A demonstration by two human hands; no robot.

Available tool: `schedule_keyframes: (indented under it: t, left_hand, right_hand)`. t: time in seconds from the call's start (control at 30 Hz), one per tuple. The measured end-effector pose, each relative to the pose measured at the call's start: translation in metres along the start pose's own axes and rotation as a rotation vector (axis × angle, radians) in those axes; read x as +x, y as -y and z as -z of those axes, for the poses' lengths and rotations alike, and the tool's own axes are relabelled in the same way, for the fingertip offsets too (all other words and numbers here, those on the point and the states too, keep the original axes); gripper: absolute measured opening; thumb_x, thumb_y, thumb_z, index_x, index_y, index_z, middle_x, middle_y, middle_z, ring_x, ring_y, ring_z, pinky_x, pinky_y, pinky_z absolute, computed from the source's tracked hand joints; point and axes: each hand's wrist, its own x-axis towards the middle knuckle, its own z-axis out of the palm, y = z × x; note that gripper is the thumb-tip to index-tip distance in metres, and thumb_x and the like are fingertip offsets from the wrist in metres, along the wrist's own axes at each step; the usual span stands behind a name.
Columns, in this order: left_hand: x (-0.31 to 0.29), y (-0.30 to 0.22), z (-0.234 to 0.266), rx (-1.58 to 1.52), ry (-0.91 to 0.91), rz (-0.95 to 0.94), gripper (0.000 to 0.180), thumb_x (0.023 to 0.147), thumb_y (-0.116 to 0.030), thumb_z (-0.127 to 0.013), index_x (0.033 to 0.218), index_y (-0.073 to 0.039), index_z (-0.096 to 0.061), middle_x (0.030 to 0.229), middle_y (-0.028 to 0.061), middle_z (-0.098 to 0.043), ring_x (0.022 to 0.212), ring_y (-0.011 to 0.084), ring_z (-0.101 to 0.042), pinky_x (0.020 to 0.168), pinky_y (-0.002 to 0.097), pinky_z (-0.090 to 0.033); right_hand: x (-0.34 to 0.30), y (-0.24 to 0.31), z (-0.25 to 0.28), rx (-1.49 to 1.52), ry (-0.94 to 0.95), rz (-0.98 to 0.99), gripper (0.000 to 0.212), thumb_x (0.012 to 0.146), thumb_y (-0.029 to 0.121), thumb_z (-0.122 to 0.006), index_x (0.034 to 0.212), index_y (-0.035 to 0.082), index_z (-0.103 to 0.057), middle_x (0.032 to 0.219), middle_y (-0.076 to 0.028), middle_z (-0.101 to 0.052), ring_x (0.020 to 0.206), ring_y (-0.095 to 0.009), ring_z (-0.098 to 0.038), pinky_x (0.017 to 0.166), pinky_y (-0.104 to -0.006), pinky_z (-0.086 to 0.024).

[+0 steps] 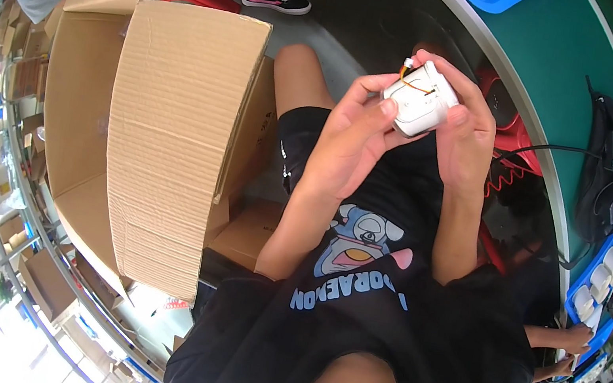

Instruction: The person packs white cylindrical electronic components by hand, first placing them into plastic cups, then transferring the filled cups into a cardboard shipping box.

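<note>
Large pale-blue capital letters [347, 290] run in a line across the black T-shirt [443, 341], next to a cartoon print [365, 237]. Small white lettering on the leg of the black shorts [309, 126] and dark marks on the side of the cardboard box [251, 139] are too small to read.

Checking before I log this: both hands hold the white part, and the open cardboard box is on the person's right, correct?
No: the head view shows the open cardboard box on the person's left, not right. The left hand and right hand do hold the white part.
</note>
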Motion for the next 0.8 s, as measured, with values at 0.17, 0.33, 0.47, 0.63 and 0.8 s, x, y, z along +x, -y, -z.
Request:
schedule_keyframes:
  t: [0.17,0.33,0.47,0.63,0.8]
  left_hand:
    - [-0.004,0.019,-0.016,-0.027,-0.025,-0.096,0.038,0.098,-0.024,-0.057,0.125,-0.003,-0.042,0.129,0.0158,-0.053,0.122,0.0266,-0.053,0.106,0.0471,-0.041]
    - [-0.006,0.027,-0.024,-0.032,-0.057,-0.143,0.039,0.097,-0.022,-0.059,0.126,-0.003,-0.041,0.129,0.0151,-0.053,0.121,0.0259,-0.054,0.106,0.0466,-0.041]
    - [-0.009,0.036,-0.027,-0.009,-0.076,-0.189,0.041,0.096,-0.020,-0.061,0.127,-0.004,-0.039,0.128,0.0145,-0.052,0.120,0.0238,-0.052,0.104,0.0438,-0.042]
    - [-0.012,0.046,-0.039,-0.016,-0.130,-0.232,0.050,0.089,-0.008,-0.070,0.124,-0.003,-0.035,0.124,0.0146,-0.048,0.119,0.0203,-0.049,0.102,0.0381,-0.043]
    - [-0.014,0.053,-0.046,0.164,-0.099,-0.385,0.052,0.089,-0.010,-0.070,0.125,-0.001,-0.035,0.125,0.0171,-0.048,0.117,0.0205,-0.050,0.102,0.0362,-0.041]
  right_hand:
    - [0.001,0.005,-0.011,-0.120,-0.078,0.064,0.055,0.100,0.044,-0.047,0.124,-0.005,-0.057,0.123,-0.021,-0.062,0.113,-0.028,-0.061,0.097,-0.0381,-0.048]
    - [0.002,0.009,-0.022,-0.087,-0.165,0.119,0.049,0.103,0.039,-0.041,0.115,-0.005,-0.061,0.119,-0.021,-0.064,0.109,-0.025,-0.063,0.093,-0.0344,-0.049]
    - [0.002,0.010,-0.024,-0.167,-0.228,0.150,0.048,0.105,0.036,-0.035,0.109,-0.004,-0.062,0.116,-0.020,-0.065,0.104,-0.024,-0.063,0.089,-0.0330,-0.050]
    - [0.003,0.013,-0.025,-0.324,-0.313,0.313,0.061,0.105,0.039,-0.022,0.096,-0.003,-0.066,0.107,-0.019,-0.067,0.094,-0.023,-0.063,0.081,-0.0320,-0.050]
    - [0.005,0.019,-0.025,-0.387,-0.347,0.307,0.069,0.104,0.043,-0.014,0.087,-0.001,-0.064,0.091,-0.018,-0.069,0.080,-0.023,-0.064,0.072,-0.0315,-0.051]
